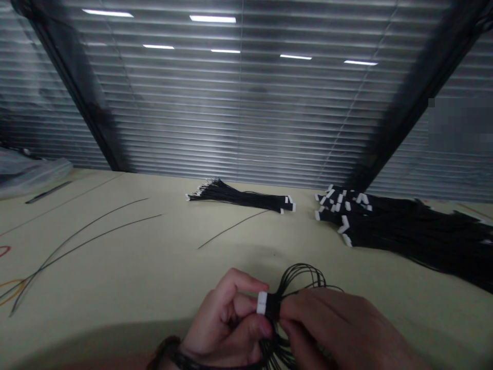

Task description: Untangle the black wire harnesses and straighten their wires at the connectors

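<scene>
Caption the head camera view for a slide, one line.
The left hand holds a white connector on looped black wires, which the right hand pinches; bundled harnesses lie beyond on the table.

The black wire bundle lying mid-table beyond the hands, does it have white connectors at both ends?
No, the black wire bundle has white connectors only at its right end, while its left end shows just loose wire tips.

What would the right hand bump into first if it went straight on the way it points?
The right hand already touches the black wires behind the white connector, so those come first; the left hand probably comes next.
</scene>
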Demonstrator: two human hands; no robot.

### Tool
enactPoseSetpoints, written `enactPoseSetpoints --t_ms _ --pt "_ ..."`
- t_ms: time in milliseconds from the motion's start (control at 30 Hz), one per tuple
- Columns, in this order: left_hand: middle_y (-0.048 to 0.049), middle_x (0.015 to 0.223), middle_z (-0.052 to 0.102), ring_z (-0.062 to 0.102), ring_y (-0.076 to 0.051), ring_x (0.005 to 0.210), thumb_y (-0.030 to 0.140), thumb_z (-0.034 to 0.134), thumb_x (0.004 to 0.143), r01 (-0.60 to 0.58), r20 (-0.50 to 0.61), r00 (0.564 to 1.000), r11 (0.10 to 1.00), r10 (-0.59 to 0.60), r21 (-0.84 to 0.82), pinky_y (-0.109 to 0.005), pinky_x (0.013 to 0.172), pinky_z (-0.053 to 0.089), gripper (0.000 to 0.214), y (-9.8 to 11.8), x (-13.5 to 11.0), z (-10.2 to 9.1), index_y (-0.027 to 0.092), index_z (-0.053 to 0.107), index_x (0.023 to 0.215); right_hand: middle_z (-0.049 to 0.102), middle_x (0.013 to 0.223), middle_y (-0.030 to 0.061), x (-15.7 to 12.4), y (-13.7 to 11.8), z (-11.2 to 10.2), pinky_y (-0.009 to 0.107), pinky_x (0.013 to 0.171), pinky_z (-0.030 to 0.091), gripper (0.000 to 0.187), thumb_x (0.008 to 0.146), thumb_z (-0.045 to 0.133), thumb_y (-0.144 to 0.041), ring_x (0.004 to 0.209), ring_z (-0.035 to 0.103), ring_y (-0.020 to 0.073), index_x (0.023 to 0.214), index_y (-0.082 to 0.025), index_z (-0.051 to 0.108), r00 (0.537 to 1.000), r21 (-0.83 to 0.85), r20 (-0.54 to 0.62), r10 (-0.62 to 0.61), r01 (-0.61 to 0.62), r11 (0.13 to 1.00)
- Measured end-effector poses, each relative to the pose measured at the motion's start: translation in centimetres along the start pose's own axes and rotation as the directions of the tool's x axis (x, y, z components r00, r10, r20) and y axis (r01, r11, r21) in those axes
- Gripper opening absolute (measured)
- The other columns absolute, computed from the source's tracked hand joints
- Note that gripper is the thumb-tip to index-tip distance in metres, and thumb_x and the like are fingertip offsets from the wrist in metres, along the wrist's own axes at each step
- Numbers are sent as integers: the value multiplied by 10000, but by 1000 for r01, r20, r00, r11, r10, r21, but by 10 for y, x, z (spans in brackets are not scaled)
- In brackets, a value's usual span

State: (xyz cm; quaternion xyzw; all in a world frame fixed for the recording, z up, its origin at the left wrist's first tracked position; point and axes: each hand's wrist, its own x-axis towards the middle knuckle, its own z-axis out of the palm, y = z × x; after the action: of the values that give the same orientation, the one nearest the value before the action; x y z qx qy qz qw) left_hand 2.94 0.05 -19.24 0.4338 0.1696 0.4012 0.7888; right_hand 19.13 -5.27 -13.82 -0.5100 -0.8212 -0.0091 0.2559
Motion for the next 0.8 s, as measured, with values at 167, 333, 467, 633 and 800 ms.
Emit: enactPoseSetpoints --t_ms 167,333,467,633,800 --pt "54 596 663 502 7 395 328 697 753 61 31 998 997 -63 55 -66 403 345 273 -2 6 -4 204 517 916 552 663 -45 2 0 5 240 503 343 151 806 449 -79 572 501 100 735 -202 503 998 35 62 10 -13 999" --pt "58 646 658 531 -22 336 361 648 789 170 78 981 981 -177 94 -97 355 382 306 -2 10 -10 219 434 955 575 739 5 6 0 4 289 561 403 133 794 444 -90 645 523 159 797 -191 532 998 -107 -45 -41 36 994" --pt "38 658 651 578 -81 347 389 630 789 207 88 972 970 -219 132 -119 306 362 344 -2 13 -9 218 426 1006 595 967 31 13 2 6 351 716 471 408 765 495 -103 839 559 200 1155 -223 484 999 -69 32 14 -12 998" --pt "-35 706 679 610 -120 427 381 540 829 396 -55 907 802 -417 447 -186 378 447 328 18 16 3 155 537 1067 582 903 26 15 14 5 383 715 482 327 831 434 -80 810 547 195 1114 -225 513 976 -47 205 71 -63 997" --pt "15 567 648 604 -102 492 266 519 836 548 -126 805 647 -579 531 -193 517 480 164 35 15 13 153 638 843 556 887 27 15 15 -4 382 736 449 219 832 438 -81 819 519 192 967 -206 557 979 -5 155 132 -133 991"
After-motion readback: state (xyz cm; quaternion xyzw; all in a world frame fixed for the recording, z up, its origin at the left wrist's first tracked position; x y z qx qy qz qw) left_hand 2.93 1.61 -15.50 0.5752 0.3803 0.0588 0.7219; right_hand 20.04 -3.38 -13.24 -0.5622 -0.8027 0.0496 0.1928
